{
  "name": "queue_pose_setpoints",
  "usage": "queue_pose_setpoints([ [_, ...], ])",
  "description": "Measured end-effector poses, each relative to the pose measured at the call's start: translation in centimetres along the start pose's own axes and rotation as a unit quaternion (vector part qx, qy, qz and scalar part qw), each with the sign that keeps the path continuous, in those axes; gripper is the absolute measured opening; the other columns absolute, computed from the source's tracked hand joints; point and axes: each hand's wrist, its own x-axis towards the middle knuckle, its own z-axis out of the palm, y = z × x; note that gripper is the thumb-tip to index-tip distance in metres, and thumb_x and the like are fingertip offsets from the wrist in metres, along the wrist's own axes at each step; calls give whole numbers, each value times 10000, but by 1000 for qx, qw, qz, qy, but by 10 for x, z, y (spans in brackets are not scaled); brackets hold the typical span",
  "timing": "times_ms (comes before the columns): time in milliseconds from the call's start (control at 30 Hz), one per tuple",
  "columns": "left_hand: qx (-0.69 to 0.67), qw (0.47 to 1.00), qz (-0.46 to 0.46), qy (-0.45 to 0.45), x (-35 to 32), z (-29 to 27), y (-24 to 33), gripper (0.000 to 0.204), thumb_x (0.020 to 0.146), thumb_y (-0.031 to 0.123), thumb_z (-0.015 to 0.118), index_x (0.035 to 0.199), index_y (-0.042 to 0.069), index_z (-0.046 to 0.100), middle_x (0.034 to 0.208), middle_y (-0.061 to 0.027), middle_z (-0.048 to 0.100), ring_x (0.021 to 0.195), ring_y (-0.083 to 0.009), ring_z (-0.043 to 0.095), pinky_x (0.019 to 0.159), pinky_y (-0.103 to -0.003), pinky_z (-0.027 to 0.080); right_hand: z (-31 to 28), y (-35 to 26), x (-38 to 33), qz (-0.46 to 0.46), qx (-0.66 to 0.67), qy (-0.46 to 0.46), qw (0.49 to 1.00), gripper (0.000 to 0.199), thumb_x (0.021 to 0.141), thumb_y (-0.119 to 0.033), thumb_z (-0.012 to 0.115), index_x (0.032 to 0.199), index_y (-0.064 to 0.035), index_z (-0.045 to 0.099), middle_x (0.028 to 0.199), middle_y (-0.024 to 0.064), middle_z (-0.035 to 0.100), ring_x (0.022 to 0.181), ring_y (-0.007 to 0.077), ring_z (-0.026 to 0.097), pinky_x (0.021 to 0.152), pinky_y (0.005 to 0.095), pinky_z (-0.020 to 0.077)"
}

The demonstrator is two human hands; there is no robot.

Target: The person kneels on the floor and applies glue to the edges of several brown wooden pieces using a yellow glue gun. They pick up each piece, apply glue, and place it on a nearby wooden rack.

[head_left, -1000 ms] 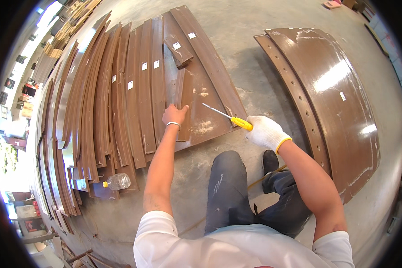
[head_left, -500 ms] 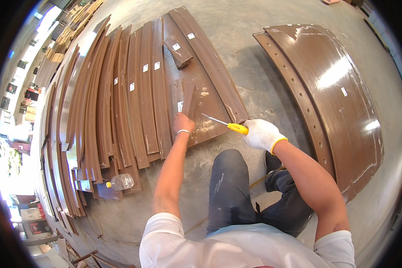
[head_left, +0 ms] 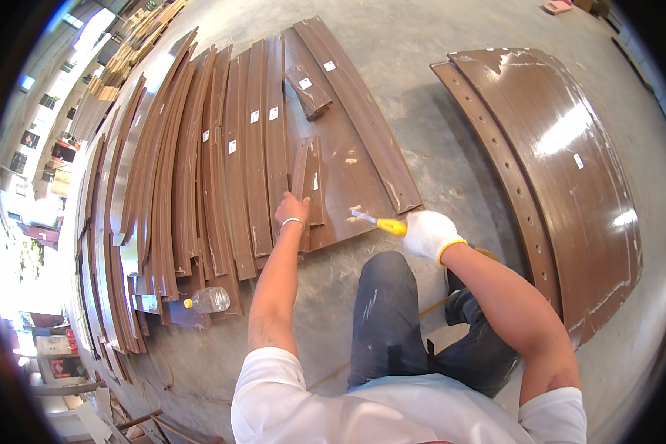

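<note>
My bare left hand [head_left: 291, 209], with a light band at the wrist, is closed on the near end of a short brown channel piece [head_left: 300, 172]. A white label shows on that piece's right part. Under it lies a wide brown panel [head_left: 351, 177] with pale shavings or residue on its surface. My right hand [head_left: 429, 235], in a white glove with a yellow cuff, grips a yellow-handled screwdriver [head_left: 391, 226]. The tool's tip points left, over the panel near a pale patch; whether it touches cannot be made out. Another short brown piece [head_left: 308, 92] rests farther up the panel.
Several long brown boards [head_left: 233, 163] lie side by side to the left. A clear plastic bottle [head_left: 211, 300] with a yellow cap stands out beside their near ends. At right lies a large glossy brown panel [head_left: 547, 140] with a holed edge strip [head_left: 522, 192]. Concrete floor [head_left: 414, 133] runs between.
My left hand has moved slightly left and down, and the short channel piece has turned, so its labelled side shows more. The screwdriver has shifted a little right and lower, with my right hand.
</note>
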Motion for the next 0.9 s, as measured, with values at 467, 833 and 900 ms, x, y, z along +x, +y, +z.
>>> queue_pose_setpoints([
  [467,-231,971,-58,7,17,28,-13,588,824,284,840,1216,-98,623,1201,-284,713,1105,-410,716,969,-457,558,26,-1,15,4,-35,-39,999,319,895,-235,615,1074,-46,800,1061,212,778,1005,364,766,867,450,599],
  [833,-421,893,-131,91,20,50,-2,595,787,210,844,1203,-148,614,1174,-305,711,1063,-401,723,957,-463,552,20,67,8,193,-3,64,979,322,921,-274,620,1086,-71,807,1102,213,773,1033,375,757,890,457,593],
  [900,-383,912,-132,70,12,43,7,618,782,240,847,1222,-128,618,1202,-297,709,1087,-416,715,980,-476,545,1,72,11,196,23,131,971,315,921,-272,619,1063,-66,810,1068,217,775,1020,380,758,886,462,593],
])
